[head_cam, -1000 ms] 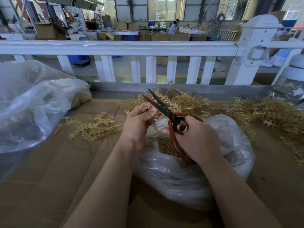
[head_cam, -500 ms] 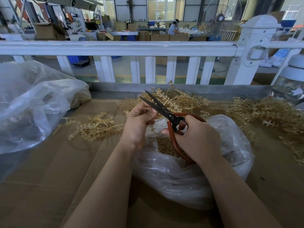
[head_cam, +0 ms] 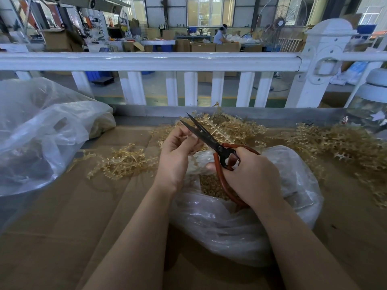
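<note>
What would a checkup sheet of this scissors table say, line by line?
Surface: brown cardboard table top.
Job's things: scissors, blades open; small golden piece, mostly hidden; clear bag of cut bits under the hands.
Clutter: golden twig piles; big plastic bag at left.
Grippers: left hand pinches the piece by the blades; right hand grips the red scissor handles.
Cables: nothing seen.
Surroundings: white railing, workshop with boxes, a person far off.

White railing (head_cam: 146,61), crumpled clear bag (head_cam: 41,132) at left, standing fan (head_cam: 280,24) beyond, cardboard boxes (head_cam: 202,47) behind
</note>
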A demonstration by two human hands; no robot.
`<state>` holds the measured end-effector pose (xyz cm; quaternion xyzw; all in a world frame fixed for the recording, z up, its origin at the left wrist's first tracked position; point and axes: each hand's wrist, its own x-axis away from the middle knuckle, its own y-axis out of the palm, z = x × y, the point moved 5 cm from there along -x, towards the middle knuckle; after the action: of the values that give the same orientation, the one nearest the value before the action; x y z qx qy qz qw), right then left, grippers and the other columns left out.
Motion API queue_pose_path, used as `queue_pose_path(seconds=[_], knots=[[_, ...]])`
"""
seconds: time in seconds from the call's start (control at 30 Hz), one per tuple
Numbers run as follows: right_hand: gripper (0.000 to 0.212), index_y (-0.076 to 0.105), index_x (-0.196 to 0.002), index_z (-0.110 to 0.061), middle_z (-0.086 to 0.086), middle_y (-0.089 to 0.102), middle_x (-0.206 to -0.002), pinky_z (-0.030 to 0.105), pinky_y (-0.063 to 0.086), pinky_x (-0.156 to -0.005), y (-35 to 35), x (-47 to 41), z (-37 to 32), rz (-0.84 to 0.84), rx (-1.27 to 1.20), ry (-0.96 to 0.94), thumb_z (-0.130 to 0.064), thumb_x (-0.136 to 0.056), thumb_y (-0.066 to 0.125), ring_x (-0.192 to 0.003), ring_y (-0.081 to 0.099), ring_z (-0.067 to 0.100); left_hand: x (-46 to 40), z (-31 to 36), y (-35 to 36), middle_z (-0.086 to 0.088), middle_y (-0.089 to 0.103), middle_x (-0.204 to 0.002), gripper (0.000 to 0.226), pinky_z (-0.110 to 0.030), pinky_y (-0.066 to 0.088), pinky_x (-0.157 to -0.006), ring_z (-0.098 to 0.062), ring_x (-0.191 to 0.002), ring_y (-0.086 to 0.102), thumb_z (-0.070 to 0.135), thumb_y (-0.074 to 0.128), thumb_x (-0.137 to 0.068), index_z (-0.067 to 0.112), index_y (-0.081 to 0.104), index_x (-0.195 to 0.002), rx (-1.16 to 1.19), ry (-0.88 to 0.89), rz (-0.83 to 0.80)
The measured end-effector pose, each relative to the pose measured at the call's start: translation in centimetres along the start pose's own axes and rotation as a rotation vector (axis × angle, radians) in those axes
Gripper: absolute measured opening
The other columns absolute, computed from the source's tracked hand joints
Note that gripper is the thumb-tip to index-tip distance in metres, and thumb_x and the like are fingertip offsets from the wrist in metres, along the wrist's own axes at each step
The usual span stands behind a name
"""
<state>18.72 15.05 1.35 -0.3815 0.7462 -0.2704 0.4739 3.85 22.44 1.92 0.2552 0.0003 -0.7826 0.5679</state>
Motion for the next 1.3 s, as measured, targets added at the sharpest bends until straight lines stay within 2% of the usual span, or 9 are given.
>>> queue_pose_path(seconds=[0.17, 0.27, 0.43, 0.6, 0.8, 0.97, 1.13, 1.2, 1.3], knots=[[0.057, 0.034, -0.061, -0.031, -0.019, 0.038, -0.051, 0.016, 0.024, -0.046, -0.07, 0.06, -0.11, 0.001, -0.006, -0.015, -0.080, -0.073, 0.058, -0.047, 0.038, -0.003, -0.04, 0.03, -0.07, -0.008, 0.065, -0.091, 0.020, -0.033, 0.052, -0.085, -0.022, -0.088, 0.061, -0.003, 0.049, -0.098, 0.009, 0.057, -0.085, -0.064, 0.026, 0.007], [0.058, 0.032, -0.059, -0.031, -0.018, 0.037, -0.049, 0.017, 0.023, -0.045, -0.23, 0.12, -0.39, 0.002, -0.013, -0.028, -0.085, -0.070, 0.047, -0.046, 0.037, -0.003, -0.04, 0.01, -0.25, -0.009, 0.060, -0.089, 0.019, -0.032, 0.049, -0.081, -0.023, -0.085, 0.056, -0.003, 0.047, -0.099, 0.008, 0.056, -0.085, -0.107, 0.046, 0.011], [0.059, 0.039, -0.065, -0.030, -0.017, 0.042, -0.053, 0.019, 0.026, -0.045, -0.19, 0.17, -0.15, 0.008, 0.016, -0.022, -0.089, -0.068, 0.041, -0.050, 0.039, -0.004, 0.19, 0.36, -0.06, 0.007, 0.065, -0.081, 0.022, -0.015, 0.048, -0.072, -0.005, -0.076, 0.060, -0.009, 0.043, -0.097, 0.004, 0.060, -0.092, -0.195, 0.097, -0.001], [0.055, 0.031, -0.067, -0.034, -0.017, 0.043, -0.056, 0.019, 0.025, -0.046, -0.20, 0.18, -0.04, 0.028, 0.035, -0.022, -0.087, -0.072, 0.045, -0.053, 0.039, -0.004, 0.33, 0.48, 0.42, 0.014, 0.066, -0.077, 0.028, -0.014, 0.047, -0.070, -0.001, -0.073, 0.060, -0.011, 0.046, -0.094, 0.011, 0.063, -0.090, -0.236, 0.088, -0.001], [0.054, 0.037, -0.069, -0.033, -0.018, 0.042, -0.056, 0.019, 0.025, -0.046, -0.14, 0.18, 0.03, 0.035, 0.044, -0.017, -0.085, -0.074, 0.050, -0.053, 0.038, -0.004, 0.35, 0.47, 0.56, 0.005, 0.064, -0.081, 0.028, -0.017, 0.047, -0.073, -0.006, -0.078, 0.059, -0.012, 0.047, -0.092, 0.010, 0.064, -0.090, -0.290, 0.076, -0.024], [0.060, 0.032, -0.063, -0.032, -0.017, 0.039, -0.053, 0.020, 0.025, -0.045, -0.30, 0.28, -0.13, 0.046, -0.011, -0.020, -0.091, -0.067, 0.032, -0.050, 0.038, -0.003, 0.25, 0.46, 0.49, -0.007, 0.060, -0.084, 0.022, -0.023, 0.047, -0.076, -0.013, -0.079, 0.056, -0.014, 0.045, -0.091, 0.001, 0.063, -0.093, -0.300, 0.092, -0.031], [0.059, 0.040, -0.063, -0.027, -0.015, 0.047, -0.055, 0.023, 0.035, -0.047, 0.01, 0.17, 0.25, 0.058, -0.001, -0.011, -0.084, -0.073, 0.055, -0.052, 0.044, 0.000, 0.35, 0.59, 0.56, -0.006, 0.061, -0.084, 0.019, -0.021, 0.048, -0.076, -0.011, -0.080, 0.058, -0.012, 0.045, -0.093, -0.003, 0.061, -0.094, -0.289, 0.090, -0.043], [0.059, 0.041, -0.063, -0.027, -0.014, 0.049, -0.056, 0.023, 0.037, -0.047, 0.04, 0.12, 0.28, 0.060, 0.004, -0.010, -0.084, -0.073, 0.055, -0.053, 0.045, 0.001, 0.37, 0.67, 0.62, -0.003, 0.059, -0.080, 0.019, -0.018, 0.046, -0.074, -0.008, -0.076, 0.056, -0.012, 0.045, -0.093, -0.002, 0.060, -0.092, -0.292, 0.093, -0.036], [0.059, 0.041, -0.064, -0.028, -0.015, 0.050, -0.057, 0.023, 0.037, -0.048, 0.07, 0.09, 0.16, 0.049, -0.007, -0.014, -0.086, -0.071, 0.051, -0.054, 0.046, -0.001, 0.36, 0.60, 0.57, -0.008, 0.056, -0.080, 0.015, -0.018, 0.046, -0.073, -0.011, -0.075, 0.053, -0.012, 0.045, -0.094, -0.005, 0.058, -0.092, -0.284, 0.085, -0.021]])
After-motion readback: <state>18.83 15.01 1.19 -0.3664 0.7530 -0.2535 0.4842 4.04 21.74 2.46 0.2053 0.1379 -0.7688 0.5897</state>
